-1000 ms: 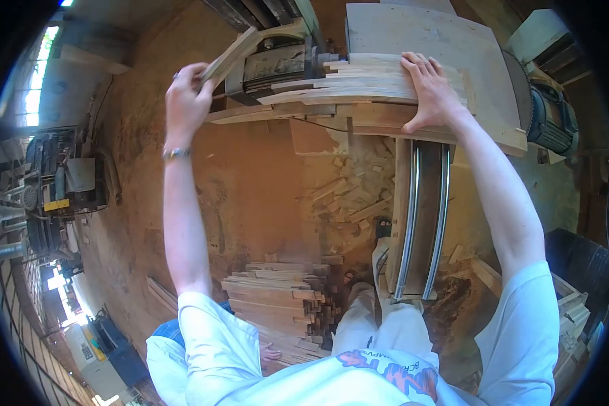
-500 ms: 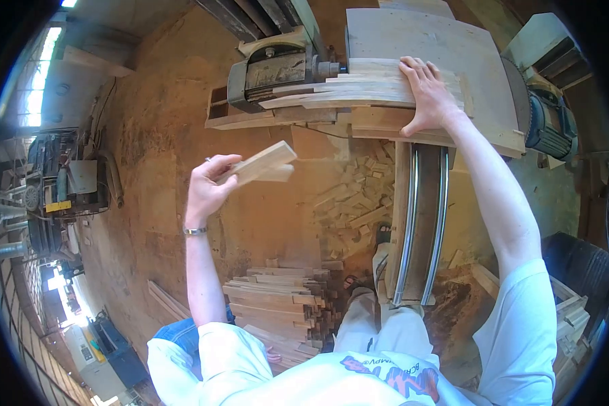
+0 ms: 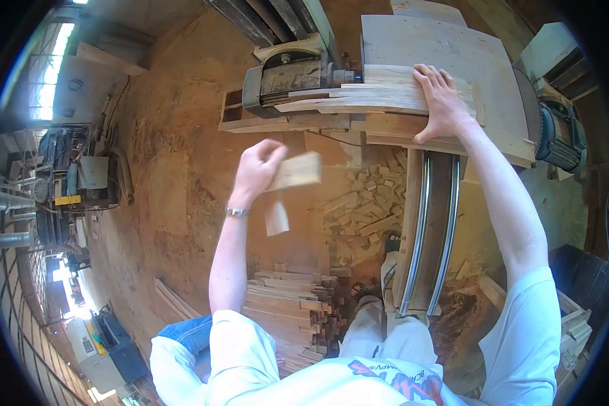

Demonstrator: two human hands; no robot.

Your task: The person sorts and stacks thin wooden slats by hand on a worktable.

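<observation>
My left hand (image 3: 258,168) is raised over the floor with curled fingers. A short flat wooden piece (image 3: 300,170) juts out to the right from under its thumb, blurred by motion. Below it a second, smaller wooden piece (image 3: 276,218) is in mid-air, apart from the hand. My right hand (image 3: 444,105) lies spread across a row of pale wooden strips (image 3: 379,95) on the machine table (image 3: 433,47). Its fingers rest on the strips, and the thumb reaches down to the wooden front rail (image 3: 399,127). The strips' uneven left ends stick out past the table beside a motor (image 3: 291,76).
Offcuts (image 3: 369,199) lie heaped on the floor left of two metal rails (image 3: 416,230). A stack of wooden strips (image 3: 291,304) stands near my legs. Another person's sleeve (image 3: 172,369) shows at lower left. A second motor (image 3: 560,135) sits at right.
My left hand has moved right in the view and turned. Of the two wooden pieces in it before, one has come loose and is falling. My right hand stays on the strips.
</observation>
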